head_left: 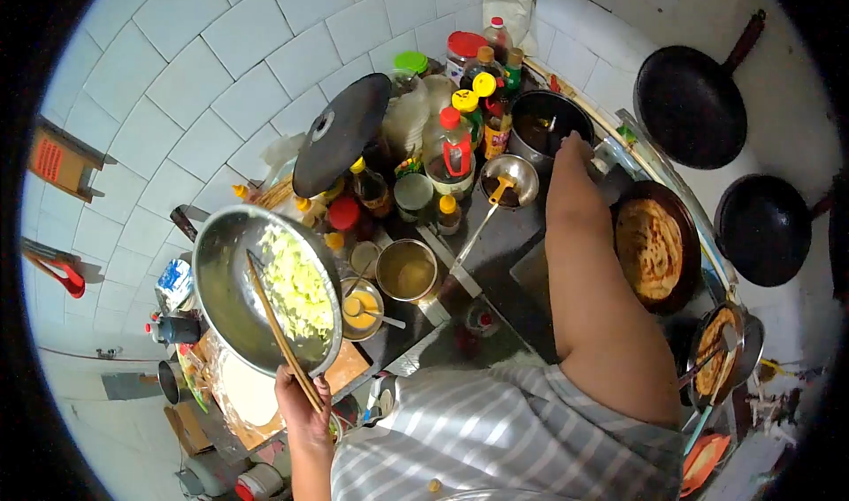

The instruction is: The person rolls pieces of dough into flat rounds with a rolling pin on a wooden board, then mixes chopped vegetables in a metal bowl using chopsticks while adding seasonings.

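Observation:
My left hand (305,402) grips the rim of a large metal bowl (225,324), which is tilted on its side toward me. Chopped pale-green vegetable (299,280) lies in it. A pair of wooden chopsticks (279,328) leans across the bowl, its lower ends by my left fingers. My right arm stretches forward, with my right hand (575,150) at the near right edge of a dark pot (529,152). A small shiny thing shows inside that pot beside the hand. The right fingers are mostly hidden, so their grip is unclear.
Seasoning bottles (449,152) and jars crowd the back, beside a black lid (340,138). A small metal bowl with a ladle (478,236) and a bowl of yellow liquid (363,311) stand nearer. Flatbread (650,249) lies in a pan at right; black pans (690,107) hang beyond.

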Demonstrator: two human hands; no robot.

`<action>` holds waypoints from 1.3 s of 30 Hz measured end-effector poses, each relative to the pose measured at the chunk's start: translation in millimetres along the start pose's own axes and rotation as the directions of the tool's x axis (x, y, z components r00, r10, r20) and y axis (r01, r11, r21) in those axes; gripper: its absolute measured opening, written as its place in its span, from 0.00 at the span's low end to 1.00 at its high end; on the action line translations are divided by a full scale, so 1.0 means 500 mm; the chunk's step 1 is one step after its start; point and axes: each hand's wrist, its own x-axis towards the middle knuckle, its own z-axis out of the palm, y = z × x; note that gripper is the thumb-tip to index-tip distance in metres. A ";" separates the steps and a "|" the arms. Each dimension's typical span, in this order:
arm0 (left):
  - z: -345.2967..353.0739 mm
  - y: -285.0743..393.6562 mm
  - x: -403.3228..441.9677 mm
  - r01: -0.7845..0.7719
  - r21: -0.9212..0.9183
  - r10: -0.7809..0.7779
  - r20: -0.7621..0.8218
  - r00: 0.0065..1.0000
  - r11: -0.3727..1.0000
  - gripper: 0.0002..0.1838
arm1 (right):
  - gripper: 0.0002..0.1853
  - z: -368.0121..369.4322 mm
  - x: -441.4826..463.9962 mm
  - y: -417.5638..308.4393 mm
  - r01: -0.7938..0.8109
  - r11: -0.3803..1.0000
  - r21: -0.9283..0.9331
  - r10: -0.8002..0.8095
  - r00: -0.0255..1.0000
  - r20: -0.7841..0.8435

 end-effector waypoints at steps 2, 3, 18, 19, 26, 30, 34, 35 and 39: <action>0.019 -0.001 0.008 0.017 0.081 -0.019 0.025 1.000 0.997 0.05 | 0.25 0.026 -0.005 -0.033 -0.052 0.991 0.120 0.038 0.992 0.117; 0.051 -0.008 0.001 0.039 -0.051 -0.039 -0.008 0.999 0.998 0.05 | 0.24 0.062 0.032 -0.027 -0.097 0.975 0.199 0.058 0.980 0.192; 0.363 -0.127 0.008 0.169 0.307 -0.274 0.341 0.899 0.937 0.11 | 0.17 -0.158 -0.039 -0.205 0.918 0.074 -0.391 -0.859 0.258 0.443; 0.379 -0.139 0.010 0.169 0.336 -0.287 0.343 0.894 0.927 0.10 | 0.15 -0.183 -0.052 -0.213 0.888 0.000 -0.461 -0.874 0.224 0.432; 0.458 -0.247 0.067 0.239 0.262 -0.336 0.437 0.834 0.935 0.12 | 0.20 -0.284 -0.028 -0.259 0.584 0.593 -0.554 -0.626 0.767 0.140; 0.488 -0.292 0.062 0.205 0.258 -0.302 0.427 0.852 0.944 0.12 | 0.18 -0.283 0.154 -0.258 0.537 0.844 0.013 -0.532 0.832 0.161; 0.513 -0.316 0.044 0.103 0.196 -0.182 0.445 0.877 0.975 0.12 | 0.15 -0.458 -0.119 -0.361 0.357 0.777 0.518 -0.576 0.735 0.358; 0.524 -0.314 0.032 0.095 0.175 -0.163 0.429 0.888 0.980 0.12 | 0.16 -0.493 -0.164 -0.377 0.392 0.743 0.543 -0.633 0.674 0.380; 0.529 -0.317 0.067 0.121 0.221 -0.218 0.489 0.845 0.968 0.14 | 0.19 -0.588 -0.306 -0.398 0.428 0.713 0.554 -0.687 0.586 0.431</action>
